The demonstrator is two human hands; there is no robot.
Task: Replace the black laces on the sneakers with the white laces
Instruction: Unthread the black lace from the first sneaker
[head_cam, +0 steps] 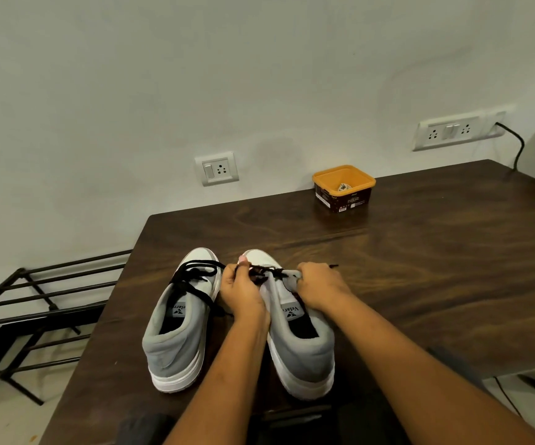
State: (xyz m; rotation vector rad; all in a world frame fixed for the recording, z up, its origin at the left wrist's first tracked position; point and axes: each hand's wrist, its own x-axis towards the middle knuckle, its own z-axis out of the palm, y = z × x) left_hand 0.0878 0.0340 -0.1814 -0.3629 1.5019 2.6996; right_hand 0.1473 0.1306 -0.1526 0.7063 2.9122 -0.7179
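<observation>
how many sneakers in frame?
2. The left sneaker stands near the table edge, untouched. The right sneaker stands beside it, with the left hand and right hand gripping its black lace near the toe. No others visible.

Matt grey cloth sneakers (pixel 176 335) on a glossy, dark wood-grain table (pixel 420 252).

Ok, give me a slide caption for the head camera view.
The left hand and right hand grip the right sneaker's black lace, the laced left sneaker beside it on a wooden table.
</observation>
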